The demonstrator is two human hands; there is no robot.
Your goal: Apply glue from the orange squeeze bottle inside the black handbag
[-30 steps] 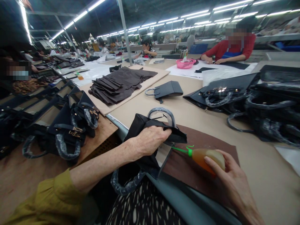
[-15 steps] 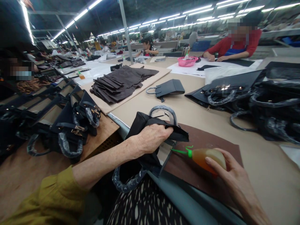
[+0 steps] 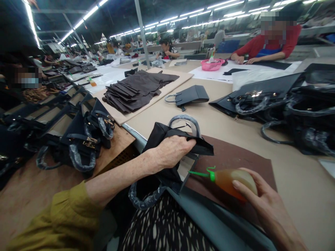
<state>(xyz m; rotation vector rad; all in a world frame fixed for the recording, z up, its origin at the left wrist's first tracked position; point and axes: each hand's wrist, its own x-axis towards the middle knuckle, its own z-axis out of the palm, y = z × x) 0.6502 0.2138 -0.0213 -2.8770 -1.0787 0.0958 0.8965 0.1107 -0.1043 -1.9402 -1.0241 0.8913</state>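
My left hand [image 3: 175, 150] is closed on the black fabric at the opening of a black handbag [image 3: 154, 137], which lies tilted at the table's edge. The bag's two handles are wrapped in clear plastic; one arches behind my hand, the other hangs toward my lap. In my right hand [image 3: 261, 198] is a squeeze bottle [image 3: 230, 181] of amber liquid, held on its side. Its thin green nozzle points left, with the tip at the bag's pale inner edge; whether it touches I cannot tell. Under the bottle lies a brown sheet [image 3: 235, 153].
Dark brown cut pieces [image 3: 141, 90] are stacked on a board. A small dark bag [image 3: 192, 96] lies beyond. Black handbags [image 3: 261, 97] are heaped at right, with more bags [image 3: 78, 136] in rows at left. Across the table, a person in red sleeves [image 3: 290, 43] works near a pink basket [image 3: 211, 65].
The whole view has shifted slightly. My left hand keeps its grip on the bag, and the bottle's nozzle tip has come a little nearer the bag's inner edge.
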